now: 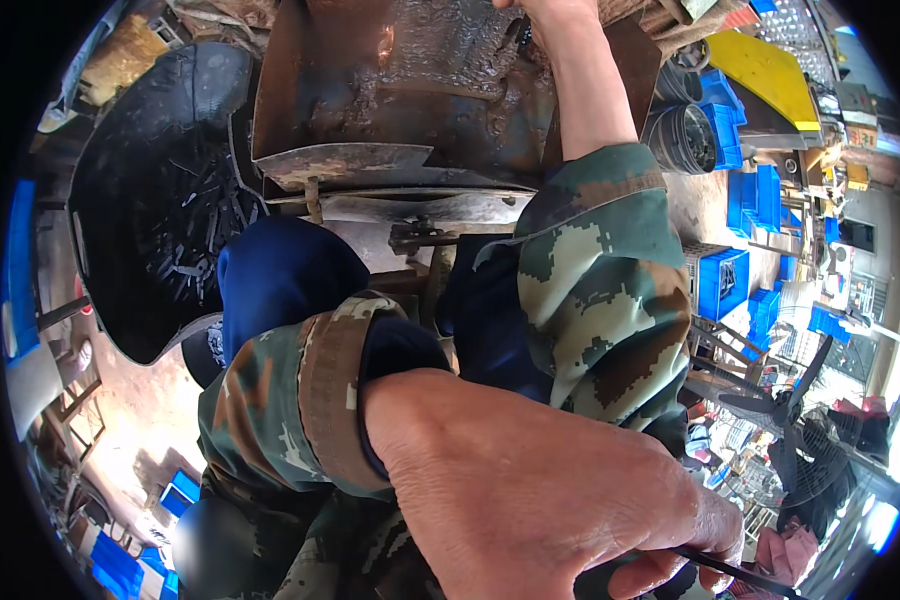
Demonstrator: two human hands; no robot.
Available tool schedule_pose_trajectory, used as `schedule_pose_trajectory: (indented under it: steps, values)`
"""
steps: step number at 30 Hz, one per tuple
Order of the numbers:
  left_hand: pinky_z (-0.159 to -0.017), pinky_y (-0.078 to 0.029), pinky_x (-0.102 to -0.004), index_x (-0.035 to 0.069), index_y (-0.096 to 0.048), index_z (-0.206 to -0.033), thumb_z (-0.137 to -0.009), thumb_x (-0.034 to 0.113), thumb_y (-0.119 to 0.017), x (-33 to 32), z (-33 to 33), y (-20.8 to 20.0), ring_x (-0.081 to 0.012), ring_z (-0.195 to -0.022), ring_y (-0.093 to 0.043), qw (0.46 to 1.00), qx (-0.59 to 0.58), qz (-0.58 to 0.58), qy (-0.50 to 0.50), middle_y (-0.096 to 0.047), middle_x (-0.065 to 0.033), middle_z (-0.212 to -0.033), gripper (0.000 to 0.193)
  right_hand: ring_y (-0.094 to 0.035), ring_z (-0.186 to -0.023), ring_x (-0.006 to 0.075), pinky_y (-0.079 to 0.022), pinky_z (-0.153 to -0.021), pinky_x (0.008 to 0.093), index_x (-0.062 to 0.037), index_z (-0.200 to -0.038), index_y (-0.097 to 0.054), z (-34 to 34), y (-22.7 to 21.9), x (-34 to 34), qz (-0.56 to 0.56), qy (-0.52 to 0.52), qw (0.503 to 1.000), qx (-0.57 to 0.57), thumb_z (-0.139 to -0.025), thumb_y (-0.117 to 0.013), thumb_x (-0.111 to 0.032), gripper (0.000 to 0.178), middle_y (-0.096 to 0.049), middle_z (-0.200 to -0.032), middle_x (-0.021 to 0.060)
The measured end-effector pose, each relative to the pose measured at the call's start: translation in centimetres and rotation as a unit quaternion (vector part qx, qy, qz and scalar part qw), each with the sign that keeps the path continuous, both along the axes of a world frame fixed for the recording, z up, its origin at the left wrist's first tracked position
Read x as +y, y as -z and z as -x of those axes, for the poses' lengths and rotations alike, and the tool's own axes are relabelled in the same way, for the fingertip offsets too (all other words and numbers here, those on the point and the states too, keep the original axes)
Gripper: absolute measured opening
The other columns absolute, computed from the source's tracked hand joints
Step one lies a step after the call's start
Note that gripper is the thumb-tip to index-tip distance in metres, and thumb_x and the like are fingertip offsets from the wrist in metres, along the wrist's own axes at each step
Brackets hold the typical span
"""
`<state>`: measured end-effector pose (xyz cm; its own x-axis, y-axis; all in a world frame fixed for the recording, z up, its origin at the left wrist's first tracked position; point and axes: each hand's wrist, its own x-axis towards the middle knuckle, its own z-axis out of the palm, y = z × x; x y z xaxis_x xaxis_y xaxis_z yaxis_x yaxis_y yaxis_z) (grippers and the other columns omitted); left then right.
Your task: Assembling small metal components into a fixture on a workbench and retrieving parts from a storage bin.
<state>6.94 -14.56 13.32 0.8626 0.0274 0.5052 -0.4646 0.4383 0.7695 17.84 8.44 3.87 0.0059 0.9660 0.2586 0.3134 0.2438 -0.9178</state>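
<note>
Head view: thin dark rod [740, 574] pinched in left hand [540, 490]; right hand [550, 12] mostly cropped, grip cannot be told. Rod could slip from so light a pinch.

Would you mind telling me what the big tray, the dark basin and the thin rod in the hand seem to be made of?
Tray: apparently sheet steel, rusty brown, crusted with grime.
Basin: looks like blackened metal, matte and sooty, though dark rubber is possible.
Rod, pinched by the left hand: probably dark steel, thin and straight.
</note>
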Motion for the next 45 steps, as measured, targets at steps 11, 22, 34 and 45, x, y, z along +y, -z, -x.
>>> schedule_pose_trajectory:
  steps: [11, 22, 34, 45]
  values:
    - [-0.067, -0.044, -0.0208, -0.003, -0.062, -0.115, -0.081, 0.012, -0.069, 2.5, 2.2, -0.9, -0.0078, -0.08, -0.06, 0.889, 0.224, -0.056, -0.396, -0.068, -0.0096, -0.097, 0.038, -0.061, -0.053, 0.0182, -0.049, -0.043, 0.0342, -0.0019, -0.103, -0.059, 0.5, -1.3, -0.9, 0.035, 0.027, 0.999, -0.01, -0.094, -0.066, -0.017, 0.019, -0.067, -0.083, 0.0106]
    - [-0.049, -0.031, -0.0204, -0.002, -0.063, -0.113, -0.093, 0.011, -0.062, 17.5, 4.5, 6.8, -0.0027, -0.055, -0.04, 0.72, 0.185, 0.042, -0.668, -0.066, -0.0039, -0.092, 0.024, -0.058, -0.049, 0.0177, -0.048, -0.045, 0.0339, -0.0037, -0.094, -0.057, -0.8, -1.6, -1.4, 0.057, 0.056, 0.997, -0.02, -0.093, -0.067, -0.02, 0.019, -0.063, -0.073, 0.0074]
    - [-0.045, -0.026, -0.0199, 0.0, -0.066, -0.104, -0.098, 0.016, -0.06, 17.5, 5.0, 12.4, -0.0009, -0.051, -0.035, 0.655, 0.262, 0.16, -0.691, -0.062, 0.0003, -0.081, 0.017, -0.054, -0.047, 0.0136, -0.044, -0.04, 0.0287, -0.0055, -0.098, -0.056, -0.3, -0.3, -0.2, 0.024, 0.008, 0.999, 0.025, -0.095, -0.065, -0.016, 0.014, -0.064, -0.078, 0.004]
    - [-0.047, -0.028, -0.0201, 0.002, -0.069, -0.105, -0.097, 0.017, -0.063, 17.8, 5.0, 12.6, -0.0016, -0.051, -0.037, 0.719, 0.242, 0.149, -0.634, -0.069, -0.0027, -0.088, 0.019, -0.059, -0.045, 0.0159, -0.05, -0.043, 0.0317, 0.0003, -0.101, -0.06, -0.7, 0.1, 0.1, 0.005, 0.019, 1.0, 0.017, -0.09, -0.071, -0.019, 0.025, -0.074, -0.087, 0.0089]
